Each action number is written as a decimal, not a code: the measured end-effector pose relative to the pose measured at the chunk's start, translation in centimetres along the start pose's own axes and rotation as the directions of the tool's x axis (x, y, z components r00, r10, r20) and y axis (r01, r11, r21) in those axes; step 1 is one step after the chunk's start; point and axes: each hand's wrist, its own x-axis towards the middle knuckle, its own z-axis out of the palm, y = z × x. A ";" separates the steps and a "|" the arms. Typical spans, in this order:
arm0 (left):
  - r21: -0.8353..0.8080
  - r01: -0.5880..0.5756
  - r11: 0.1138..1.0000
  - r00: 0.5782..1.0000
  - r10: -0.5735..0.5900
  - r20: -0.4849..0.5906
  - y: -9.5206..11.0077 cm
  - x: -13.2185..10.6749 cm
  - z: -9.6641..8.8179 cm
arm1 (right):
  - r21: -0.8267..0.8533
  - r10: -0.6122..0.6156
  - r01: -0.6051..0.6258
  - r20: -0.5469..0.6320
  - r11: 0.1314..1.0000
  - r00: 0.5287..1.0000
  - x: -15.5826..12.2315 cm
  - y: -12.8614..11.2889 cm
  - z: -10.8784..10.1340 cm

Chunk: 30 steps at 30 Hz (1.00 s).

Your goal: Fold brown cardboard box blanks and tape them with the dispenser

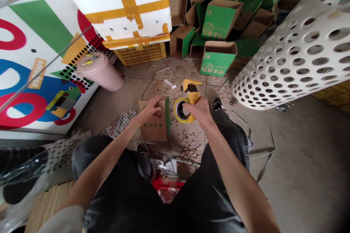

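Note:
My left hand (pixel 152 110) rests on the brown top of a small cardboard box (pixel 154 131) standing on the floor between my knees. Its fingers are stretched out and somewhat apart, and the box shows a green side on the right. My right hand (pixel 201 112) is wrapped round a yellow tape dispenser (pixel 194 95), held in the air just right of the box. A roll of tape (pixel 177 111) sits in the dispenser, its hollow core facing up toward me. Part of the dispenser's handle is hidden by my fingers.
Green and brown open boxes (pixel 217 58) are piled at the back. White foam boxes with orange tape (pixel 147 22) stand on a yellow crate (pixel 144 54). To the right leans a perforated white basket (pixel 290 58); a pink bin (pixel 105 72) stands left. Cardboard scraps (pixel 191 151) litter the floor.

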 end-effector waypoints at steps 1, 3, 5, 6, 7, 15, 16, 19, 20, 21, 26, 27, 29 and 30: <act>-0.007 0.022 1.000 1.000 -0.022 0.006 0.1 0.0 0.0 | -0.010 0.004 -0.004 0.001 1.000 1.000 0.0 0.0 0.0; -0.022 0.067 0.998 0.998 -0.066 0.015 0.2 -0.1 0.0 | -0.023 0.006 -0.006 -0.005 1.000 1.000 -0.1 -0.1 0.0; -0.034 0.090 0.995 0.996 -0.089 0.011 0.2 -0.1 0.0 | -0.023 0.004 -0.004 -0.008 1.000 1.000 0.0 -0.1 0.1; -0.039 0.092 0.995 0.996 -0.091 0.007 0.3 -0.1 0.0 | -0.018 0.002 -0.002 -0.004 1.000 1.000 0.0 -0.1 0.1; -0.043 0.091 0.995 0.996 -0.091 0.004 0.3 -0.1 0.0 | -0.012 0.000 0.000 0.003 1.000 1.000 0.0 -0.1 0.1; -0.035 0.078 0.996 0.997 -0.078 -0.010 0.3 0.1 0.4 | -0.030 -0.005 0.006 0.024 1.000 1.000 -0.2 -0.2 0.0; -0.035 0.065 0.997 0.998 -0.065 -0.023 0.4 0.0 0.4 | -0.037 -0.003 0.004 0.024 0.999 1.000 -0.2 -0.3 0.0; -0.030 0.049 0.998 0.998 -0.050 -0.040 0.7 -0.1 0.5 | -0.054 0.002 -0.001 0.015 0.999 1.000 -0.3 -0.4 0.0; -0.027 0.055 0.998 0.998 -0.055 -0.033 0.8 -0.1 0.5 | -0.057 0.004 -0.004 0.012 0.998 1.000 -0.4 -0.5 0.0; -0.022 0.066 0.998 0.997 -0.067 -0.024 1.0 0.0 0.5 | -0.062 0.007 -0.006 0.010 0.998 1.000 -0.4 -0.5 0.0; -0.010 0.108 0.994 0.994 -0.108 -0.011 1.6 0.3 0.3 | -0.059 0.010 -0.009 0.016 0.998 1.000 -0.3 -0.4 0.0; -0.015 0.104 0.994 0.994 -0.104 -0.021 1.7 0.3 0.3 | -0.056 0.007 -0.006 0.017 0.998 1.000 -0.3 -0.4 0.0; -0.037 0.095 0.995 0.994 -0.097 -0.051 1.9 0.4 0.3 | -0.062 0.005 -0.004 0.014 0.998 1.000 -0.3 -0.3 0.0; -0.051 0.091 0.995 0.993 -0.094 -0.065 2.1 0.4 0.3 | -0.067 0.005 -0.005 0.012 0.998 1.000 -0.3 -0.2 0.0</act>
